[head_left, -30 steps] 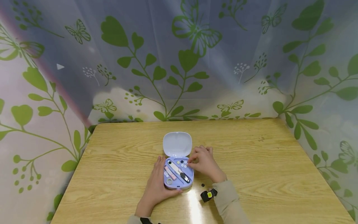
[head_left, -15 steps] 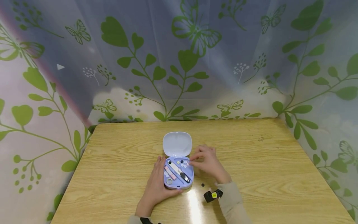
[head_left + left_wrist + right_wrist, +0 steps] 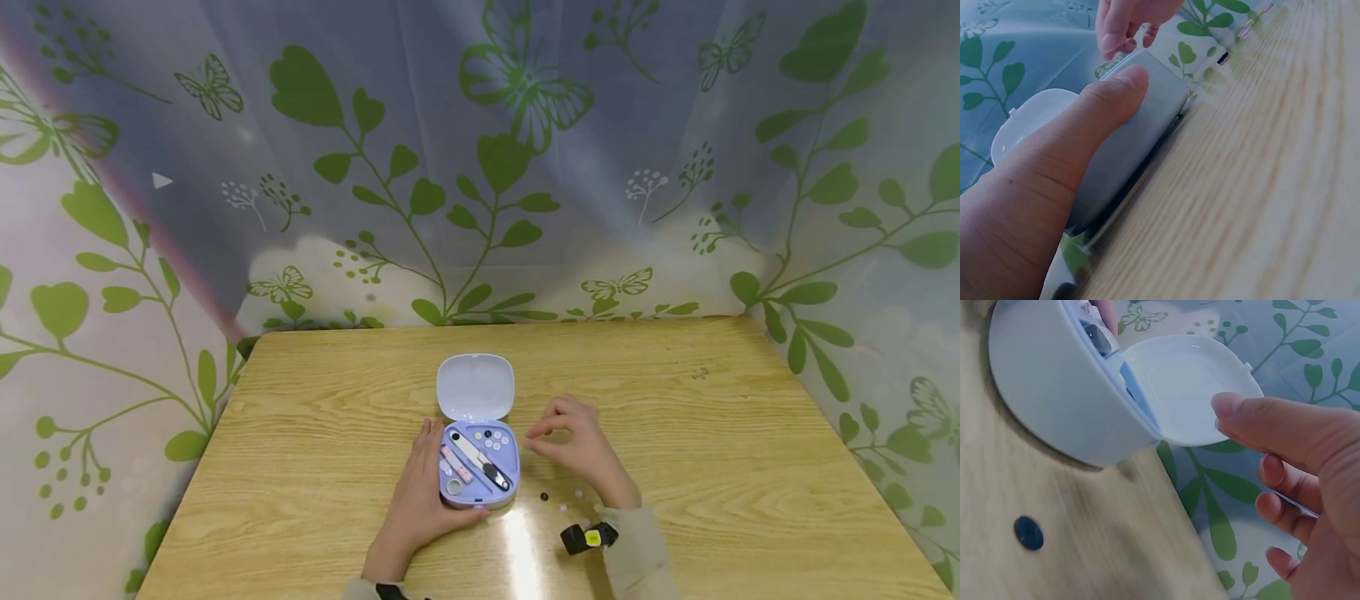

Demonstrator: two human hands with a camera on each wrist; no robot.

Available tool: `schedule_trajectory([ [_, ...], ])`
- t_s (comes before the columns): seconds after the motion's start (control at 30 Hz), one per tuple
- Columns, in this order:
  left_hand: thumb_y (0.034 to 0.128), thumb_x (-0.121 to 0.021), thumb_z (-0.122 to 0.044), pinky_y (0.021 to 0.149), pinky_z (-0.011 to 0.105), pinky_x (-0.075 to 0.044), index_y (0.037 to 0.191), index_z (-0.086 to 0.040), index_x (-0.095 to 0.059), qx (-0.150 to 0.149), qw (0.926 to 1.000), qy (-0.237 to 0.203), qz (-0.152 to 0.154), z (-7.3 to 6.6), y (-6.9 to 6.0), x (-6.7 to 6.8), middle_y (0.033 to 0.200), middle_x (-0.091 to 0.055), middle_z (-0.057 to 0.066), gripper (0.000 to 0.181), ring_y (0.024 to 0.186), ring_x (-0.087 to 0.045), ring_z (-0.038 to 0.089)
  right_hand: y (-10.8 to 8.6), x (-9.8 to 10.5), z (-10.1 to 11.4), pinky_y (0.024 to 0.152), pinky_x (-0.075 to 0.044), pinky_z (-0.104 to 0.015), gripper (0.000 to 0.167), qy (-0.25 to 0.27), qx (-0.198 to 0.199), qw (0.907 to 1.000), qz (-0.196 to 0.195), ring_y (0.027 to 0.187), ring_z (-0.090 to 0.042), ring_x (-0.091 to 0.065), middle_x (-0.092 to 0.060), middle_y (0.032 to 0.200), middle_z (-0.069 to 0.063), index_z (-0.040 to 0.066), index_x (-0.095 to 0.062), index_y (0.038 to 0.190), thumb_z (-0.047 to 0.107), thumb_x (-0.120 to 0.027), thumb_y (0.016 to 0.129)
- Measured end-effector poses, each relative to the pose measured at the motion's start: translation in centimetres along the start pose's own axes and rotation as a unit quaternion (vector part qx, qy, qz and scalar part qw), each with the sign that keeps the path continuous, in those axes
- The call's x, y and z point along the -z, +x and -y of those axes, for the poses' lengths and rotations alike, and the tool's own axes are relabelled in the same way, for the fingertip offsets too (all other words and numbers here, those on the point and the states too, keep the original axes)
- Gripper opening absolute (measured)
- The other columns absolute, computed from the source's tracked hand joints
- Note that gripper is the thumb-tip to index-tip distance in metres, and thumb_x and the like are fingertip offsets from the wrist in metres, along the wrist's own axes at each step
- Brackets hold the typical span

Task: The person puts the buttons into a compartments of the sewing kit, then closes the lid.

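Over the table (image 3: 337, 417), right hand (image 3: 576, 440) pulls back, pale button (image 3: 505, 440) left in the box (image 3: 511, 463)! Loose fingers seem empty; left hand (image 3: 426, 492) braces, fingers straight.

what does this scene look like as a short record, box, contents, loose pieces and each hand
box: lilac, on wooden table, lid open
contents: small buttons, black-and-white tool, pink-patterned item, ring
loose on table: black round piece, a few pale pieces
left hand: touching box's left side, thumb at its front
right hand: raised right of box, apart from it, holding nothing visible
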State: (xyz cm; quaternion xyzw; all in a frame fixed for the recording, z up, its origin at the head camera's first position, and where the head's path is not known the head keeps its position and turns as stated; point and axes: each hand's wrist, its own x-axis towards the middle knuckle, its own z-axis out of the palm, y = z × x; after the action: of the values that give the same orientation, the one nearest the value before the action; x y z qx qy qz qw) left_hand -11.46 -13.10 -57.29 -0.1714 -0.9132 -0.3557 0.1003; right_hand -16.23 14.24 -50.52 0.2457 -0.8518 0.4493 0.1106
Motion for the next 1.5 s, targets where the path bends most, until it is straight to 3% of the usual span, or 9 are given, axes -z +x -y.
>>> schedule_trajectory([
  [0.17, 0.0561, -0.080, -0.076, 0.119, 0.054, -0.021, 0.158, -0.005, -0.017, -0.003, 1.0000, 0.000, -0.003, -0.1, 0.0, 0.1, 0.162, -0.022, 0.017, 0.140, 0.150, -0.015, 0.033, -1.1, 0.2, -0.6, 0.087, -0.027, -0.040, 0.014, 0.014, -0.003, 0.9999, -0.006, 0.082, -0.009, -0.049, -0.056, 0.078, 0.011, 0.016, -0.079, 0.078, 0.009, -0.088, 0.070],
  [0.53, 0.0561, -0.079, -0.078, 0.119, 0.053, -0.020, 0.158, -0.005, -0.018, -0.002, 1.0000, 0.003, -0.002, 0.0, 0.0, 0.0, 0.162, -0.022, 0.016, 0.139, 0.150, -0.014, 0.031, -3.4, -0.1, -2.1, 0.081, -0.024, -0.033, 0.019, 0.013, 0.045, 0.9989, -0.004, 0.080, -0.009, -0.048, -0.057, 0.079, 0.008, 0.014, -0.079, 0.079, 0.002, -0.088, 0.067],
  [0.87, 0.0570, -0.078, -0.078, 0.121, 0.050, -0.017, 0.159, -0.006, -0.016, 0.001, 1.0000, -0.008, 0.005, 0.1, 0.0, 0.1, 0.163, -0.020, 0.015, 0.139, 0.151, -0.010, 0.029, -4.7, -0.2, -2.8, 0.083, -0.019, -0.037, 0.018, 0.034, -0.007, 0.9986, 0.040, 0.083, -0.006, -0.045, -0.058, 0.080, 0.010, 0.018, -0.079, 0.079, 0.009, -0.089, 0.068],
  [1.23, 0.0562, -0.080, -0.077, 0.119, 0.053, -0.020, 0.158, -0.005, -0.018, -0.001, 1.0000, -0.001, -0.001, 0.0, 0.0, 0.0, 0.162, -0.021, 0.017, 0.139, 0.150, -0.014, 0.032, -5.3, -0.2, -2.9, 0.083, -0.015, -0.038, 0.018, 0.005, -0.023, 0.9943, 0.104, 0.085, -0.006, -0.038, -0.053, 0.083, 0.013, 0.024, -0.082, 0.083, 0.018, -0.090, 0.068],
  [1.5, 0.0555, -0.082, -0.074, 0.119, 0.052, -0.019, 0.158, -0.005, -0.017, -0.001, 1.0000, -0.004, -0.001, -0.1, 0.0, 0.0, 0.162, -0.020, 0.018, 0.140, 0.151, -0.013, 0.031, -5.3, -0.4, -3.1, 0.087, -0.018, -0.043, 0.016, -0.011, -0.013, 0.9944, 0.105, 0.084, -0.007, -0.038, -0.050, 0.081, 0.014, 0.026, -0.082, 0.081, 0.019, -0.089, 0.069],
])
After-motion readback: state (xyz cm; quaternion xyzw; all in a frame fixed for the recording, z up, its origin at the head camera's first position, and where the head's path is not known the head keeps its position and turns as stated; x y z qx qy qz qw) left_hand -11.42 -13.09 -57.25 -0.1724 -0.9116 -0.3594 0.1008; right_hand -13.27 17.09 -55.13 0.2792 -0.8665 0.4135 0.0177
